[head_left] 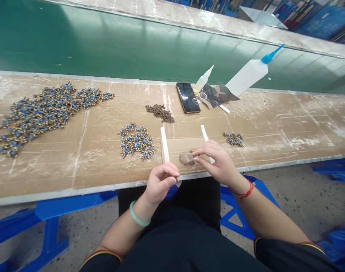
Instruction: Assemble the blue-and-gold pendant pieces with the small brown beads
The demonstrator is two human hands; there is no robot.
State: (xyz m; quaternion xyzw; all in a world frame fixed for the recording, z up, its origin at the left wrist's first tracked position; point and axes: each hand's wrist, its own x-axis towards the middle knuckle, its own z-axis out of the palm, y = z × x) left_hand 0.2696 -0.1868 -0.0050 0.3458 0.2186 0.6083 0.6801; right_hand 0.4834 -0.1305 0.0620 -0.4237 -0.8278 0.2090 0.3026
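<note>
My left hand (pixel 161 181) is closed in a pinch at the table's front edge; a tiny brownish bit shows at its fingertips, too small to name. My right hand (pixel 216 160) pinches a small dark bluish piece just beside a clear round dish (pixel 185 158). Dish and hand are over a cardboard sheet (pixel 178 145) with white strips (pixel 164 145) at its sides. A few brown discs lie by the dish, partly hidden by my right fingers. Small blue-and-gold pieces (pixel 136 141) lie in a pile left of the sheet, and a smaller pile (pixel 233 139) lies to its right.
A large heap of blue-and-gold pieces (pixel 48 113) covers the far left. Brown discs (pixel 160 113) lie behind the sheet. Farther back are a phone (pixel 188 98), a small dropper bottle (pixel 203 80), a large white bottle (pixel 247 77) and a white-handled tool (pixel 224 108). Blue stools (pixel 73 204) stand below.
</note>
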